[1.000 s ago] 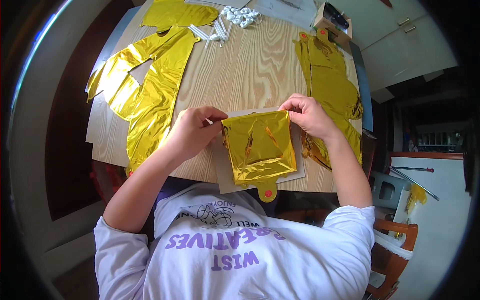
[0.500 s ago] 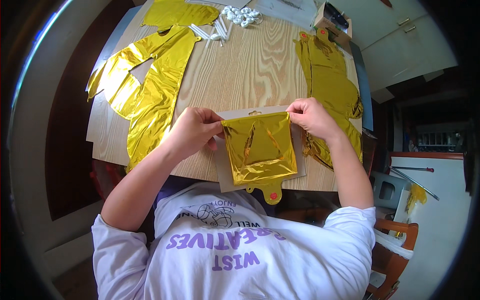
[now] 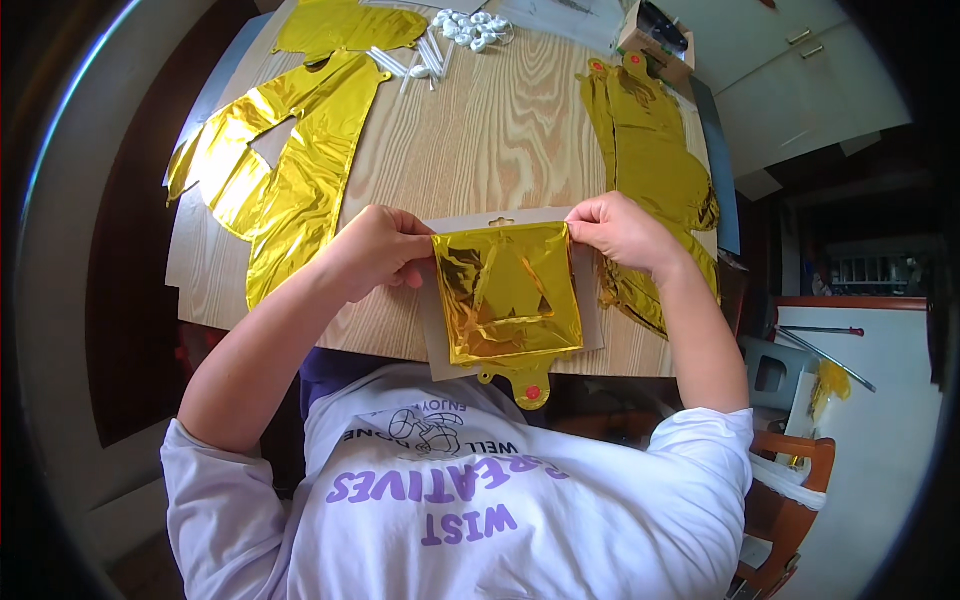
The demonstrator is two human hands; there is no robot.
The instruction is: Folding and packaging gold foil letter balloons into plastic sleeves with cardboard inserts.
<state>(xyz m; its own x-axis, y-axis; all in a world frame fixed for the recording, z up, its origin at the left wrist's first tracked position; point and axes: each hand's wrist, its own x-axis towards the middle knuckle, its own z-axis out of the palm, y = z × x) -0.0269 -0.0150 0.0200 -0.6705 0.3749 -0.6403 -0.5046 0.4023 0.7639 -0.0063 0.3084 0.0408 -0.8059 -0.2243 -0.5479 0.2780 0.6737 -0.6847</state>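
Observation:
A folded gold foil balloon [image 3: 512, 290] lies over a pale grey backing card [image 3: 590, 330] at the table's near edge. Its tab with a red dot hangs past the card's lower edge. My left hand [image 3: 385, 250] pinches the balloon's upper left corner between thumb and fingers. At the upper right corner, my right hand [image 3: 618, 232] pinches the foil in the same way. The card's hanging slot shows above the foil, between my hands.
A flat gold foil balloon [image 3: 310, 170] lies left on the wooden table [image 3: 470, 130]; folded gold foil [image 3: 650, 150] lies right. At the back are another gold foil piece [image 3: 345, 28], white straws [image 3: 432, 58], white ribbon rolls [image 3: 475, 30] and a box [image 3: 680, 68].
My hands, still pinching both upper corners, have shifted slightly left in the picture along with the whole table scene. The foil looks a little more stretched and its creases differ.

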